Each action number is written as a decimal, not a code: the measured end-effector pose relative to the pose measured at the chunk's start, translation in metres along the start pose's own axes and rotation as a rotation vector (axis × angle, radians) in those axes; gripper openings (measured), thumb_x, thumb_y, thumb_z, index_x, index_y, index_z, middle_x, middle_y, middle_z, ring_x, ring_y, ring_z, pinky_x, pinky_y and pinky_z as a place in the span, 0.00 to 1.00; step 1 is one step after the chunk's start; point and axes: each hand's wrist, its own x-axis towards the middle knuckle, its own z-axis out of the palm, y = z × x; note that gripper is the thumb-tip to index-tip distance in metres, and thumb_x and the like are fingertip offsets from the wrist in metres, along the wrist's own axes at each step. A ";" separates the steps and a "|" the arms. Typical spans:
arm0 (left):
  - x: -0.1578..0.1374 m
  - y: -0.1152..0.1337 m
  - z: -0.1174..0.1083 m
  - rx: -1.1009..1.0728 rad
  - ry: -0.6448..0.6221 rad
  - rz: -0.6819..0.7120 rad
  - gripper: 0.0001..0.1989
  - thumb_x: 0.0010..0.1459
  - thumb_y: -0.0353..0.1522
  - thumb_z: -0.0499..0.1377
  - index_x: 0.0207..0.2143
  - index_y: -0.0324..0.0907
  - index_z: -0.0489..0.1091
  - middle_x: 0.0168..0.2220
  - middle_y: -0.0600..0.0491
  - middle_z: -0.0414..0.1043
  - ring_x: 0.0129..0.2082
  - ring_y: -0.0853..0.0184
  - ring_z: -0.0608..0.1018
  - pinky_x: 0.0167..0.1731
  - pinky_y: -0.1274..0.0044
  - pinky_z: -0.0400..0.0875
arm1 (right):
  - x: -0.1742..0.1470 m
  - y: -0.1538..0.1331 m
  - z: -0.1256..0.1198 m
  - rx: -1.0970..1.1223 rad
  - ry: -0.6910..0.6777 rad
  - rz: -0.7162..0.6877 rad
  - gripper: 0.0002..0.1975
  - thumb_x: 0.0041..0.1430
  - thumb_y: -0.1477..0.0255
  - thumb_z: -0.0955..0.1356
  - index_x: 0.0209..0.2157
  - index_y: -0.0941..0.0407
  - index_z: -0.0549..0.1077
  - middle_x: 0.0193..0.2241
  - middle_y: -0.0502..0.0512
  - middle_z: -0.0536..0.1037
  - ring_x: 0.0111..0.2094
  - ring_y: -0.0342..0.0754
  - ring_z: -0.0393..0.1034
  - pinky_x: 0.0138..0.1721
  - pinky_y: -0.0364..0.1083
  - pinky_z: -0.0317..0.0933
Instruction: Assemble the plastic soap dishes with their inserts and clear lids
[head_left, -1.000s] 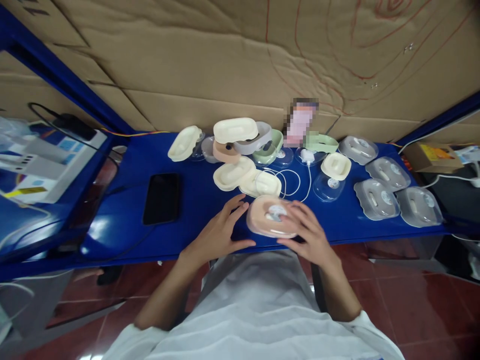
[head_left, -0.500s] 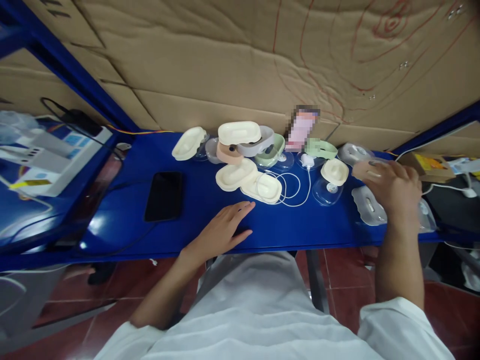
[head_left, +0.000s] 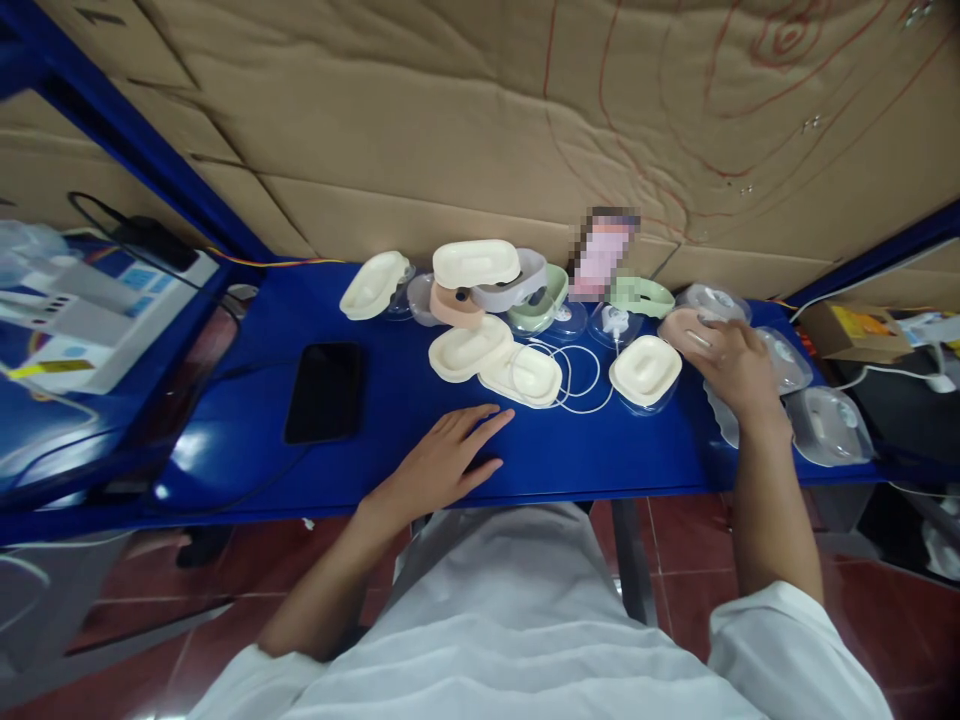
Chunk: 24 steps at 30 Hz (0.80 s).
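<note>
My right hand is at the right side of the blue table, its fingers closed on a beige-pink oval plastic shell with a slot in it. Clear plastic covers lie around that hand. Just left of it, a cream oval tray rests on a clear plastic dish. My left hand lies flat with fingers apart, holding nothing. Beyond its fingertips are two overlapping cream trays, with a thin white cable looped across the right one.
Behind stand cream, grey, pink and green shells and a phone with a blurred screen, near a cardboard wall. A black phone lies left. White boxes stand far left; a small carton sits far right.
My right hand has moved left and slightly down with the beige-pink shell. The nearby cream tray has shifted toward me and lies flatter over the clear dish. My left hand stays nearly still.
</note>
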 end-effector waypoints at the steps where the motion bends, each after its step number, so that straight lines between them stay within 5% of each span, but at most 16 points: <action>1: 0.000 0.000 0.000 0.002 -0.001 0.002 0.32 0.77 0.39 0.59 0.78 0.49 0.56 0.71 0.41 0.68 0.69 0.50 0.74 0.69 0.55 0.70 | 0.000 -0.002 0.003 0.006 -0.021 0.006 0.31 0.68 0.60 0.76 0.66 0.60 0.73 0.62 0.73 0.77 0.60 0.56 0.69 0.54 0.50 0.60; 7: 0.001 0.000 -0.001 0.013 -0.017 0.005 0.29 0.78 0.39 0.58 0.77 0.47 0.59 0.72 0.41 0.67 0.69 0.50 0.73 0.68 0.55 0.71 | -0.013 -0.025 -0.004 0.008 -0.051 0.065 0.27 0.74 0.65 0.69 0.70 0.58 0.71 0.72 0.74 0.67 0.71 0.65 0.60 0.65 0.61 0.57; 13: 0.000 0.000 0.000 0.006 -0.009 0.011 0.27 0.78 0.39 0.57 0.75 0.49 0.63 0.72 0.41 0.67 0.69 0.50 0.74 0.68 0.55 0.71 | -0.065 -0.059 -0.006 0.299 -0.065 -0.208 0.28 0.75 0.74 0.58 0.72 0.54 0.68 0.68 0.65 0.74 0.70 0.59 0.66 0.70 0.64 0.63; 16: 0.000 -0.001 0.001 0.016 -0.002 0.024 0.25 0.78 0.39 0.57 0.74 0.48 0.65 0.71 0.41 0.68 0.69 0.50 0.74 0.68 0.55 0.72 | -0.096 -0.069 -0.003 0.353 -0.056 -0.229 0.28 0.74 0.74 0.60 0.72 0.51 0.68 0.68 0.62 0.75 0.72 0.61 0.64 0.70 0.68 0.63; 24: 0.001 0.002 0.002 0.083 0.097 0.075 0.21 0.79 0.36 0.56 0.70 0.45 0.68 0.68 0.41 0.72 0.66 0.53 0.77 0.65 0.59 0.75 | -0.152 -0.100 -0.022 0.347 0.222 -0.240 0.09 0.72 0.67 0.73 0.51 0.46 0.81 0.46 0.56 0.82 0.58 0.61 0.76 0.63 0.64 0.62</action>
